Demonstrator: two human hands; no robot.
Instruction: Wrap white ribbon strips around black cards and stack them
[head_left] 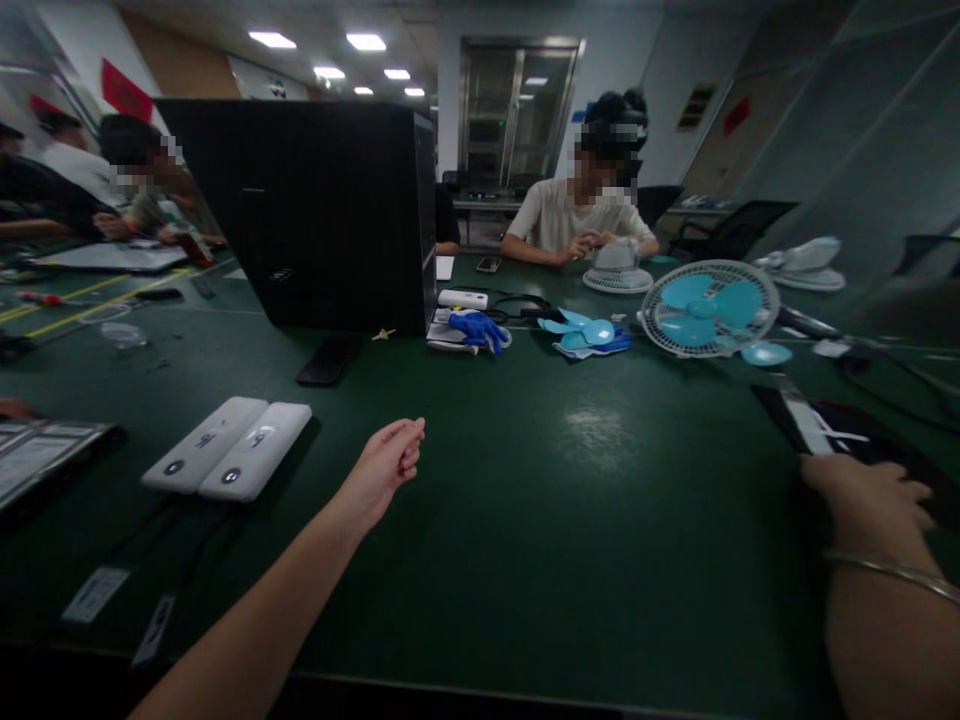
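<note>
My left hand (388,458) is held over the green table (570,560), fingers curled with thumb and forefinger pressed together. Whatever is between them, if anything, is too small or hidden to make out. At the right, my right hand (870,492), with a bangle at the wrist, reaches down over a flat black pouch or cloth (889,420). Its fingers look apart, though blur hides the tips. Just beyond that hand lie a clear-and-white strip (804,418) and thin white pieces (844,434) on the black material.
Two white power banks (255,450) lie at left, near a black phone (328,360) and a large black computer case (315,220). Behind are blue gloves (480,330), turquoise fan blades (579,328) and a caged fan (709,310). Across the table a person (555,220) handles a white fan part.
</note>
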